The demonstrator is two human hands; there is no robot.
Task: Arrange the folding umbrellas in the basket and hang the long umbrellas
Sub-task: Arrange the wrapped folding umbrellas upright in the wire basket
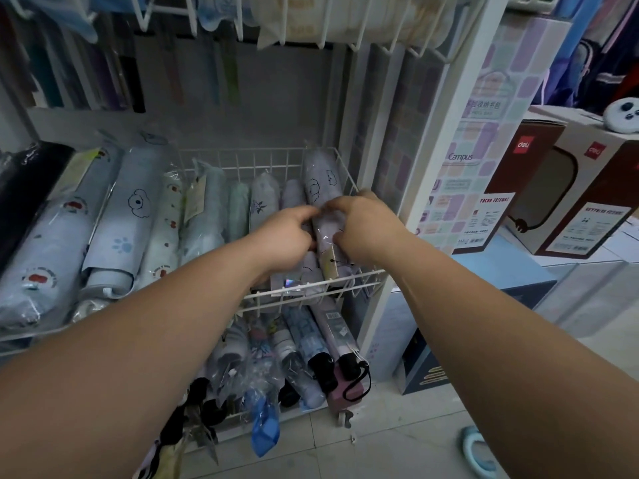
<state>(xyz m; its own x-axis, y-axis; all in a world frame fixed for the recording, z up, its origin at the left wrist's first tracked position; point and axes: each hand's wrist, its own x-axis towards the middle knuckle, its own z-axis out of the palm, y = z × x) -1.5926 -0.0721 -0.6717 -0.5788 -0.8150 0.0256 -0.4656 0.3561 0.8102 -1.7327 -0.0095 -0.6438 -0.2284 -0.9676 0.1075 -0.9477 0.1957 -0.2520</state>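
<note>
A white wire basket [313, 288] on the rack holds several folding umbrellas in clear sleeves. A lilac folding umbrella [320, 183] with cloud drawings lies along the basket's right side. My left hand [288, 235] pinches it from the left at mid-length. My right hand [366, 224] grips it from the right, fingers curled over the sleeve. A paper tag [330, 262] hangs from the umbrella just below my hands. Pale green and white folding umbrellas [264, 198] stand in the basket to the left.
Larger wrapped umbrellas [117, 229] lie on the left shelf. A lower basket [304, 357] holds more folding umbrellas with black handles. Long umbrellas [86, 81] hang at the upper left. Boxes [567, 198] stand to the right, tiled floor below.
</note>
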